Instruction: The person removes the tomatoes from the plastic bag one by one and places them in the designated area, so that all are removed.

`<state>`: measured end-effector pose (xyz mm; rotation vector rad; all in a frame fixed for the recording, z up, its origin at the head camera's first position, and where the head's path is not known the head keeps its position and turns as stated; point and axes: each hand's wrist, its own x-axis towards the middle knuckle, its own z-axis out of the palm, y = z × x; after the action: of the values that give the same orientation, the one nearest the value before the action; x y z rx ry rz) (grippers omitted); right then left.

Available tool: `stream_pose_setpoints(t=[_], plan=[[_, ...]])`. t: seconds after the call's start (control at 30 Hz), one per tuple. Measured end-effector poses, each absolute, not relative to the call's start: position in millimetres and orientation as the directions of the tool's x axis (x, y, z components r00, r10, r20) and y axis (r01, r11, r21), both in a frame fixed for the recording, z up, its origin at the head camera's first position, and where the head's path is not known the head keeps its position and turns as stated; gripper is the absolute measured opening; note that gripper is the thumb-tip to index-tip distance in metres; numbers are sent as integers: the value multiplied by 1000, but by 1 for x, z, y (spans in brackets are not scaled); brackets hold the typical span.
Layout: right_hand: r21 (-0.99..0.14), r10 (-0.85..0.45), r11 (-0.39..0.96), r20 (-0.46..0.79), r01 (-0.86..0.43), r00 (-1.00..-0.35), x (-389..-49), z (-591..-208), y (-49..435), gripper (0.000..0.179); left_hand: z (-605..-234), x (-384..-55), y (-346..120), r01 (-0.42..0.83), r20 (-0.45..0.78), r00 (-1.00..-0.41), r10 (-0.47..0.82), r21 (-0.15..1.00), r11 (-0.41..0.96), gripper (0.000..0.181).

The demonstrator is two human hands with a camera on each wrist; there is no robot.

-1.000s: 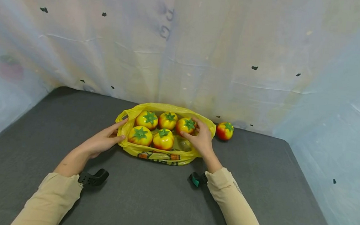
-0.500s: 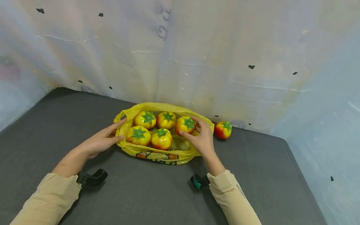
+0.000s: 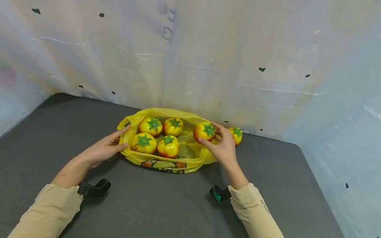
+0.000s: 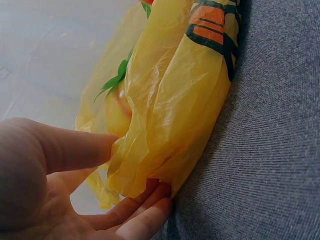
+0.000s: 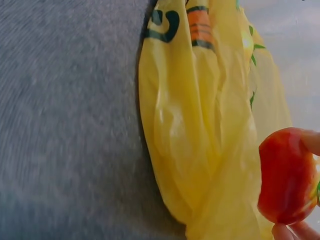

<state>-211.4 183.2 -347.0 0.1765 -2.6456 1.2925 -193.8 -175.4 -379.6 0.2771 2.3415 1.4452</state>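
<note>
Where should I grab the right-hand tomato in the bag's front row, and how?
Probably pinch the tomato round its sides, below the green leaves, from above and right: it's round, leaves up, with a left neighbour and a rear neighbour close by, while only bag shows to its right.
</note>
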Motion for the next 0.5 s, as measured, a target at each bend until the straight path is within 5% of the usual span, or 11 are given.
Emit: stream_pose_setpoints(t=[0.5], plan=[[-770, 20, 610, 253, -189, -967, -203, -330, 218, 67, -381, -195, -177, -25, -210, -898, 387, 902, 431, 70]])
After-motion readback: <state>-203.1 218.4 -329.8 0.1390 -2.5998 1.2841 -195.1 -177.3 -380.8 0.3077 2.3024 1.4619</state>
